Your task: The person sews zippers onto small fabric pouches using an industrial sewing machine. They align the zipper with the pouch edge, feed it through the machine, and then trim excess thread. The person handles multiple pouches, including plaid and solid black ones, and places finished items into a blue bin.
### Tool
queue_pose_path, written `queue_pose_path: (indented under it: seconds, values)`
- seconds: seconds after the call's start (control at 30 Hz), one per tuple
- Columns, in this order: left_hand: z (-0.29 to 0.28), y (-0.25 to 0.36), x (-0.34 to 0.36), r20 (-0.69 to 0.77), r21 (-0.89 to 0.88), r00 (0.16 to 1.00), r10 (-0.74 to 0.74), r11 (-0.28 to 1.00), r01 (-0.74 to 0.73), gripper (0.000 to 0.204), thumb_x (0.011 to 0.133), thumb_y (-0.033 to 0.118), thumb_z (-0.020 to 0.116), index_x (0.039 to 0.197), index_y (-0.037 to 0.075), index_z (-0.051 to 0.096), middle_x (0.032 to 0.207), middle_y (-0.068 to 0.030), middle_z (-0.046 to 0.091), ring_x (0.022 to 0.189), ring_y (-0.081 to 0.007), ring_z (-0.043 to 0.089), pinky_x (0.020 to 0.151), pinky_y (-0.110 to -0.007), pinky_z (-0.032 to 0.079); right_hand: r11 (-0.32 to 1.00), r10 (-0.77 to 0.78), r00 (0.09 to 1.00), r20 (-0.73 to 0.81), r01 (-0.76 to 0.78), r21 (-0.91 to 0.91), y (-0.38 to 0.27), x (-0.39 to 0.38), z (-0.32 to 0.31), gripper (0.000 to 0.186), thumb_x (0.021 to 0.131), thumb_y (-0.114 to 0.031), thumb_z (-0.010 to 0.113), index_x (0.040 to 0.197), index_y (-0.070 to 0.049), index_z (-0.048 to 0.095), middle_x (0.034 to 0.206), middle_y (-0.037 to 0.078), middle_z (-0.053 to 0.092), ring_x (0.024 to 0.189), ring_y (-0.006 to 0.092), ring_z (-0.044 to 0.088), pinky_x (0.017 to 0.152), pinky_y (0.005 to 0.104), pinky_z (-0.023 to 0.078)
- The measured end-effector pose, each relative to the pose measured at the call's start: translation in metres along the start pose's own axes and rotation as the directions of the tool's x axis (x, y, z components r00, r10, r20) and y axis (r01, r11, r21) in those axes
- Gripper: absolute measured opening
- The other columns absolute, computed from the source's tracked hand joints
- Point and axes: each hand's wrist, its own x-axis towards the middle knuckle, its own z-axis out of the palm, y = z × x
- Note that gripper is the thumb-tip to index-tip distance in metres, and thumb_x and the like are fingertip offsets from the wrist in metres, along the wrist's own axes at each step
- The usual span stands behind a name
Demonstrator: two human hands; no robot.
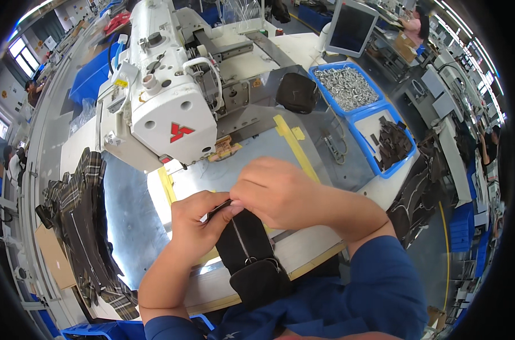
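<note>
bins: two blue bins, far right on the counter (320,147), set edge to edge
far bin (348,85): heaped with small silver metal rings, too many to count
near bin (389,144): white sheet inside plus a loose pile of dark fabric pieces, count unclear
dark strap piece (247,249): one, black with a zipper down the middle and a metal ring near its lower end; lies near centre on the counter edge, in front of the sewing machine
left hand (196,224): fingers pinched on the top left edge of the dark strap piece
right hand (277,192): curled over, fingertips gripping the same top edge, touching the left hand
sewing machine (167,96): one, white, far centre-left
plaid garment stack (84,226): one pile, left of the counter
dark pouch (297,92): one, just left of the far bin
monitor (353,25): one, far right
</note>
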Motion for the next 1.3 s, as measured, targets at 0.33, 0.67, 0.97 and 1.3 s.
queue_pose_path:
  seconds: [0.33, 0.67, 0.97, 1.3]
  values:
    - [0.003, -0.024, 0.008, -0.032, -0.397, 0.929, -0.369, 0.858, 0.327, 0.019, 0.090, 0.010, 0.083, 0.103, -0.002, 0.077, 0.086, -0.0043, 0.075, 0.078, -0.0099, 0.066, 0.071, -0.027, 0.053, 0.600, 0.535, 0.829, 0.166, -0.511, 0.616, 0.033, -0.005, 0.024, 0.019, 0.094, -0.013, 0.076, 0.106, 0.000, 0.071, 0.093, 0.005, 0.073, 0.084, 0.0118, 0.067, 0.076, 0.0307, 0.053]
    - [0.029, -0.075, 0.025, 0.148, -0.543, 0.799, -0.583, 0.627, 0.559, 0.035, 0.091, 0.006, 0.081, 0.121, -0.006, 0.067, 0.105, -0.0124, 0.076, 0.090, -0.0198, 0.073, 0.081, -0.035, 0.059, 0.494, 0.806, 0.550, 0.219, -0.828, 0.263, 0.091, -0.037, 0.080, 0.033, 0.093, -0.027, 0.075, 0.093, 0.006, 0.072, 0.084, 0.020, 0.071, 0.072, 0.0314, 0.068, 0.071, 0.0409, 0.054]
    - [0.016, -0.046, 0.017, 0.059, 0.392, 0.777, -0.627, 0.730, 0.559, 0.093, 0.083, 0.029, 0.090, 0.156, 0.000, 0.040, 0.101, -0.0205, 0.074, 0.086, -0.0279, 0.074, 0.077, -0.036, 0.057, 0.659, 0.751, 0.626, 0.212, -0.730, -0.180, 0.084, -0.022, 0.071, 0.038, 0.097, -0.030, 0.070, 0.102, 0.008, 0.072, 0.100, 0.029, 0.070, 0.099, 0.0473, 0.066, 0.090, 0.0535, 0.052]
    - [0.027, -0.073, 0.013, 0.369, 0.622, 0.920, 0.132, 0.701, -0.350, 0.097, 0.072, 0.060, 0.084, 0.137, -0.007, 0.059, 0.138, -0.0235, 0.060, 0.128, -0.0419, 0.057, 0.111, -0.051, 0.045, 0.630, 0.770, 0.572, 0.281, -0.753, -0.193, 0.095, -0.009, 0.065, 0.035, 0.096, -0.026, 0.070, 0.101, 0.008, 0.072, 0.101, 0.030, 0.071, 0.101, 0.0476, 0.067, 0.091, 0.0537, 0.054]
